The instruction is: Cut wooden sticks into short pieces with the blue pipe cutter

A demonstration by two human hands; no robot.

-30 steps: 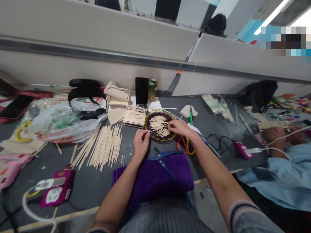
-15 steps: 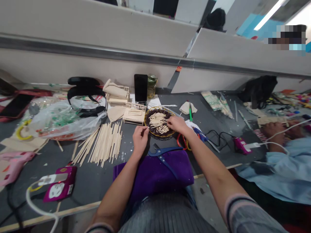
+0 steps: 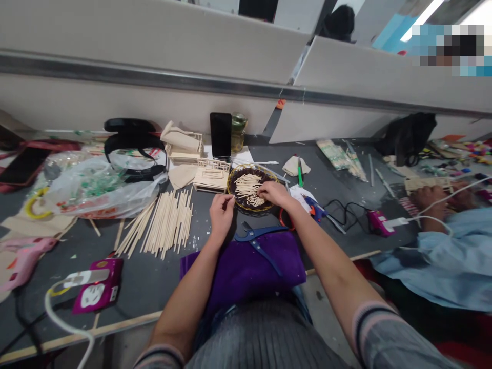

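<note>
A round yellow-rimmed basket holds short wooden sticks and a heap of tiny cut pieces. My right hand reaches over the basket's right side, fingertips pinched together at the small pieces; whatever they grip is too small to name. My left hand is at the basket's left edge, finger and thumb pressed together on something tiny and pale. Blue-handled cutters lie on a purple cloth in front of the basket. Behind my left hand stands a small stick-built furniture model.
Long wooden sticks lie spread to the left, near a plastic bag and a magenta power box. A phone and glass jar stand behind. A co-worker's hand is at far right.
My right hand has shifted slightly left and closer to the heap of small pieces. My left hand stays by the basket's edge. The whole view has shifted a little.
</note>
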